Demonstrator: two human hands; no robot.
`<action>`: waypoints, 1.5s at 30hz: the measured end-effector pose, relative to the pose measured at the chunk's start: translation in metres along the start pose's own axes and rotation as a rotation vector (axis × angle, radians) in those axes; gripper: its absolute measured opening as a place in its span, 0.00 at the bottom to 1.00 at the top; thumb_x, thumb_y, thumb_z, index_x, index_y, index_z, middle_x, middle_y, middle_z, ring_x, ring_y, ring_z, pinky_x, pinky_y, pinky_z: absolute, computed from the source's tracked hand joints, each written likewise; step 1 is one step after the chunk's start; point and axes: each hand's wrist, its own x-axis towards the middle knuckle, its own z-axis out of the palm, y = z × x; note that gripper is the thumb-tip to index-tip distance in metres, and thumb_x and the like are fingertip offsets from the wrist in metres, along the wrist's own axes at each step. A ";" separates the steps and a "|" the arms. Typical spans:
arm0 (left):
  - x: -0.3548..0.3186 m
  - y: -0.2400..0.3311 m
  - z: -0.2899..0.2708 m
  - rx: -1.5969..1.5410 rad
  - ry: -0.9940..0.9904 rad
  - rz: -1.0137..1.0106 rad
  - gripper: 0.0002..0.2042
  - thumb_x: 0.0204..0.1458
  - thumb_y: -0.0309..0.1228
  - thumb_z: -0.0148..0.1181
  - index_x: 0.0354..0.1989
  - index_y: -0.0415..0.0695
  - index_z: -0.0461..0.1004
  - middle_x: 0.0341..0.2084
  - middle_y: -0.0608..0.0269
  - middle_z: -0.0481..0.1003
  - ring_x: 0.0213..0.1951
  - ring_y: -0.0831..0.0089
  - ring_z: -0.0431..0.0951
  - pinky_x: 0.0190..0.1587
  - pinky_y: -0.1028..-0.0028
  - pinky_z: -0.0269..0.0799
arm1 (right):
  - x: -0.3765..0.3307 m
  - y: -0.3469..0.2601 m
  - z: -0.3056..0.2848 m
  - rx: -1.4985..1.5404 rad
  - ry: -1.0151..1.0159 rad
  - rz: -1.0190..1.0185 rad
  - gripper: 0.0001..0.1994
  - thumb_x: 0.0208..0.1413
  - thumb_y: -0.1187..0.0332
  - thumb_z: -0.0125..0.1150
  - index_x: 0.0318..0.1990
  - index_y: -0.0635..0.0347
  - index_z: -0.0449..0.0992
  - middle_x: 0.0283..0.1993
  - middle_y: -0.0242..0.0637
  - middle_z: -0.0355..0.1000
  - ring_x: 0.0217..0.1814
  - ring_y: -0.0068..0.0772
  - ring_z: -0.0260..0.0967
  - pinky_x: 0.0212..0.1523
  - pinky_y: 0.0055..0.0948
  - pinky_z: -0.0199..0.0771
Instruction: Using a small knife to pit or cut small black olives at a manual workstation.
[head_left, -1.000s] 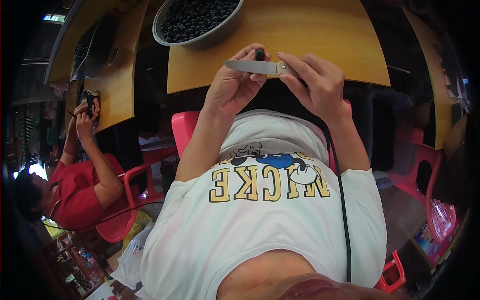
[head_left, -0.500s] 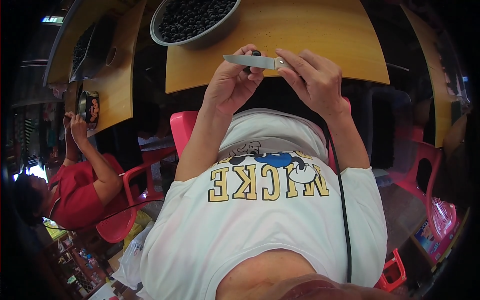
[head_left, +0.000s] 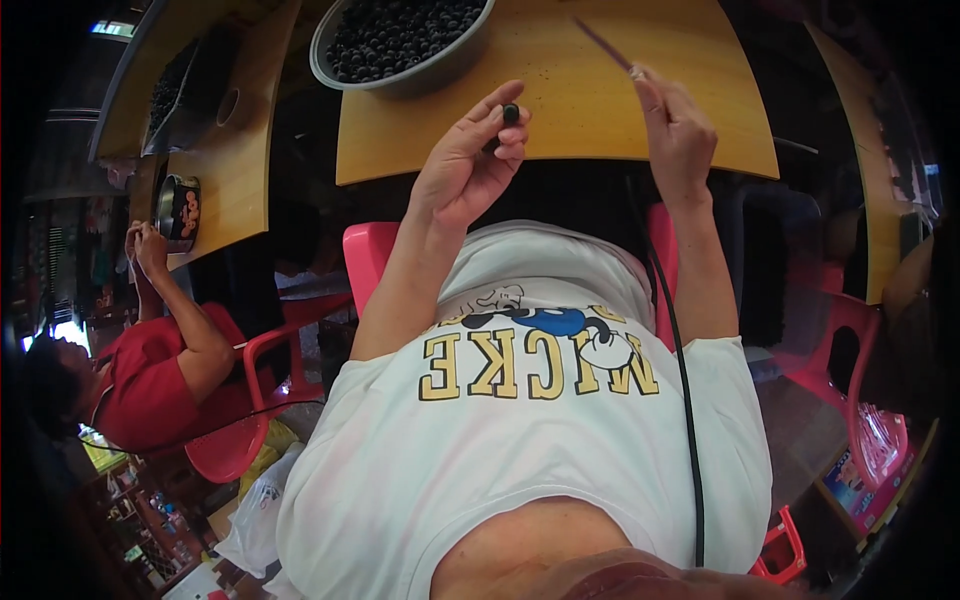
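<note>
My left hand (head_left: 465, 170) is raised at the near edge of the wooden table (head_left: 560, 120) and pinches a small dark round fruit (head_left: 510, 113) between thumb and fingertips. To its right, my right hand (head_left: 680, 130) is closed on a knife (head_left: 605, 45) whose thin blade points up and to the left over the tabletop. The two hands are apart. A grey bowl (head_left: 440, 70) heaped with several of the same dark fruits stands on the table just beyond my left hand.
A pink plastic chair (head_left: 365, 265) is under me, and a black cable (head_left: 685, 400) runs down my white shirt. At the left, a person in a red shirt (head_left: 150, 390) sits on a red chair by a second wooden table (head_left: 225, 180) holding a tin.
The knife was pressed across the fruit with both hands together. Now my right hand has swung the knife away to the right, and my left hand keeps the fruit.
</note>
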 end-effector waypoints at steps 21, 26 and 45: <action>0.089 0.148 0.029 0.223 -0.260 -0.005 0.07 0.59 0.25 0.50 0.37 0.32 0.68 0.31 0.59 0.70 0.29 0.74 0.73 0.32 0.82 0.76 | -0.005 0.005 -0.001 0.280 -0.054 0.210 0.19 0.62 0.58 0.52 0.44 0.68 0.77 0.36 0.41 0.77 0.38 0.26 0.71 0.40 0.23 0.68; 0.215 0.262 0.095 0.368 0.234 0.166 0.35 0.60 0.45 0.43 0.66 0.32 0.38 0.66 0.31 0.31 0.68 0.40 0.34 0.67 0.48 0.37 | -0.005 0.004 0.004 0.290 -0.073 0.263 0.16 0.62 0.60 0.52 0.42 0.67 0.77 0.36 0.44 0.76 0.37 0.33 0.73 0.38 0.26 0.69; 0.172 0.220 -0.064 2.665 0.268 0.258 0.20 0.57 0.51 0.40 0.55 0.67 0.68 0.56 0.54 0.65 0.58 0.44 0.62 0.59 0.48 0.58 | -0.006 0.013 0.009 0.335 -0.067 0.218 0.18 0.62 0.59 0.53 0.43 0.68 0.78 0.23 0.25 0.59 0.26 0.15 0.53 0.28 0.17 0.56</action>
